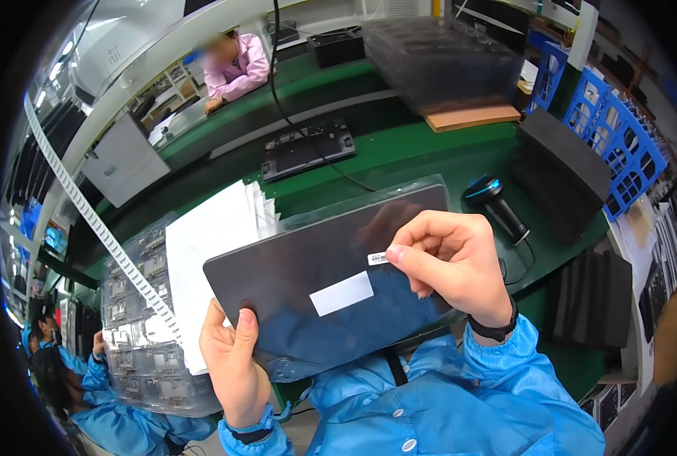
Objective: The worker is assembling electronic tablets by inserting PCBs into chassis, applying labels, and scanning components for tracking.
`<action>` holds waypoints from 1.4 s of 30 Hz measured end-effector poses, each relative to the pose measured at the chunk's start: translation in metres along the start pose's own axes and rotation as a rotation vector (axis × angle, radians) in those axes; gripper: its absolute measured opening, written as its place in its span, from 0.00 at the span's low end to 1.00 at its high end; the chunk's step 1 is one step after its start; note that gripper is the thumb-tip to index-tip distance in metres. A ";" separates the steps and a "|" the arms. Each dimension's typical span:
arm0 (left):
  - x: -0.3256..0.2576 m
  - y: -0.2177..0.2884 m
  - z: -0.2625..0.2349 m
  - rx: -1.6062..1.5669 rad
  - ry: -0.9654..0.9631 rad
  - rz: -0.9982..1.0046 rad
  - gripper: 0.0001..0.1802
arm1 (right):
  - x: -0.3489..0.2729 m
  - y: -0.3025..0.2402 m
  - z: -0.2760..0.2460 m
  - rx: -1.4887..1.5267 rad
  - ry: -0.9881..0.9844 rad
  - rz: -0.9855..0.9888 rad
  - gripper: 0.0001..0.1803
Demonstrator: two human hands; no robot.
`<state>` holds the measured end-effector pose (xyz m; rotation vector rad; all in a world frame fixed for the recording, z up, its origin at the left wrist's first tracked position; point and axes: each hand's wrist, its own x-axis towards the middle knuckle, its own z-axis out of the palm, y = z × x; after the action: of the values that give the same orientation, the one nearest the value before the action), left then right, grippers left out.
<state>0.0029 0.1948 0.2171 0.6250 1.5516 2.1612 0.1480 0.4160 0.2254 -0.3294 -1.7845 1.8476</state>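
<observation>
A flat, dark, glossy panel [277, 285], like a tablet or a screen, is tilted up in front of me with clear film at its edges. My left hand [236, 357] grips its left lower side, thumb on the face and fingers behind. A plain white rectangular label [341, 293] lies on the middle of the panel. Over the panel's right part, my right hand [452, 262] pinches a small white barcode sticker [377, 259] between thumb and forefinger. Whether that sticker touches the panel, I cannot tell.
Right of the panel lies a black handheld scanner [498, 209] on the green bench. White papers [217, 235] and clear trays of parts [144, 327] sit at left. An opened laptop chassis [308, 148] lies beyond. Dark foam blocks [559, 175] stand right. Two people work nearby.
</observation>
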 end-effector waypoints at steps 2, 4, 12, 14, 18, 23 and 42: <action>0.000 -0.002 0.005 0.009 -0.006 0.000 0.20 | -0.002 -0.008 0.004 0.001 -0.026 0.106 0.08; 0.002 -0.003 0.009 0.025 -0.015 0.004 0.19 | -0.002 -0.002 0.009 0.014 -0.043 0.144 0.07; 0.003 -0.007 0.015 0.038 -0.014 -0.021 0.18 | 0.005 0.014 0.013 0.004 0.015 0.199 0.09; 0.003 -0.008 0.014 0.043 -0.007 -0.021 0.17 | 0.006 0.017 0.014 -0.011 0.021 0.195 0.09; 0.007 -0.009 0.014 0.056 -0.021 -0.021 0.17 | 0.008 0.020 0.018 -0.017 0.065 0.198 0.09; 0.013 -0.020 0.016 0.056 0.008 -0.038 0.16 | 0.017 0.036 -0.010 -0.609 0.347 -0.071 0.14; 0.015 -0.077 0.069 0.024 0.126 0.074 0.07 | -0.085 0.057 -0.077 -0.097 0.238 0.219 0.22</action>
<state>0.0356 0.2791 0.1654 0.5720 1.6449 2.2792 0.2459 0.4369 0.1460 -0.7752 -1.7305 1.7819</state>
